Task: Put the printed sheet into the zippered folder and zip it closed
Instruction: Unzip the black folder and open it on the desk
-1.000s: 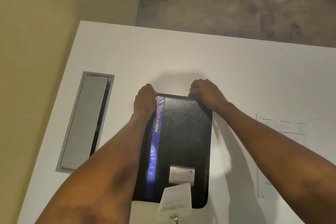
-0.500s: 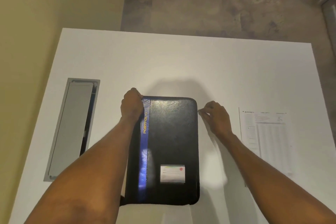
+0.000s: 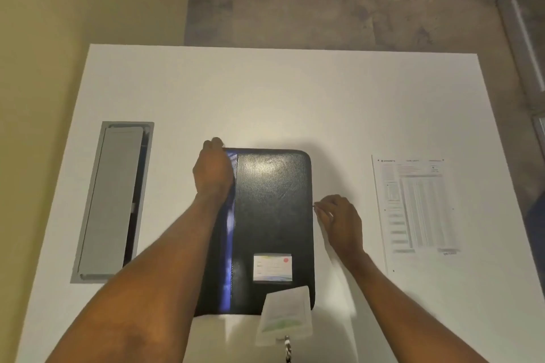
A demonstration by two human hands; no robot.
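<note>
Zippered folder (image 3: pixel 274 215): black, blue spine stripe, lying flat and closed on the white bench (image 3: pixel 295 97); taken here as the landmark.

Left hand (image 3: pixel 213 169): fingers curled over the folder's far spine-side corner, pressing it down.

Right hand (image 3: pixel 339 219): at the folder's open long edge, about halfway along it, fingertips pinched together on something small, probably the zip pull; the pull itself is too small to make out. A second ago this hand was at the far edge of the folder, half a second ago at the far corner of this long edge. Judgement: the zip is being run open around the perimeter, with the near part of the edge yet to go.

Printed sheet (image 3: pixel 415 206): flat on the bench, well apart from the folder on its open-edge side, untouched. Insertion not yet begun.

Grey cable hatch (image 3: pixel 113 200): set into the bench beyond the folder's spine side.

Clear badge (image 3: pixel 284 315): hanging over the folder's near edge.
</note>
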